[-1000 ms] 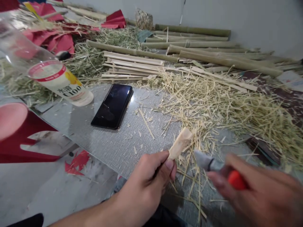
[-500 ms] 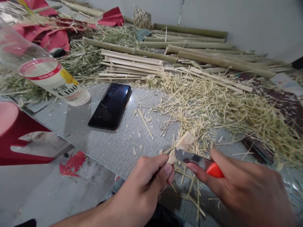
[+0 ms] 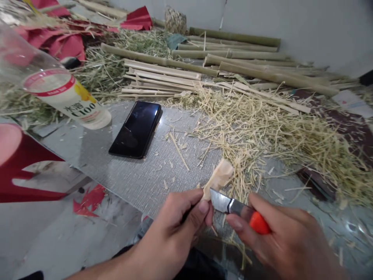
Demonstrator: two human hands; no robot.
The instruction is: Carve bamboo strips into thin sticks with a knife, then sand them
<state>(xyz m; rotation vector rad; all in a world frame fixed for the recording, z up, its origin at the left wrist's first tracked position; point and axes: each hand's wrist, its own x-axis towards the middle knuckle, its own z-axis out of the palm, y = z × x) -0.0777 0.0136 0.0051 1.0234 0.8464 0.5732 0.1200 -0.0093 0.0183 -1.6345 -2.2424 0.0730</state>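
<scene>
Between the thumb and fingers of my left hand (image 3: pixel 183 221) is the near end of a pale carved piece of wood (image 3: pixel 219 174); its wider far end points away from me. My right hand (image 3: pixel 282 233) grips a utility knife (image 3: pixel 240 209) with a red part on its handle. The knife's metal blade (image 3: pixel 220 200) lies close beside the wood, near my left thumb; whether the edge touches it I cannot tell. My right palm hides the rest of the handle.
A black phone (image 3: pixel 136 130) lies on the grey table (image 3: pixel 151 175), beside a tilted plastic drink bottle (image 3: pixel 78 97). Pale shavings (image 3: pixel 250 128) heap at the right. Bamboo poles (image 3: pixel 250 52) and split strips (image 3: pixel 163 77) lie behind. A red stool (image 3: pixel 26 167) stands at left.
The knife has moved down and nearer to me along the wood, its blade now turned more into view. The far end of the wood has swung slightly left.
</scene>
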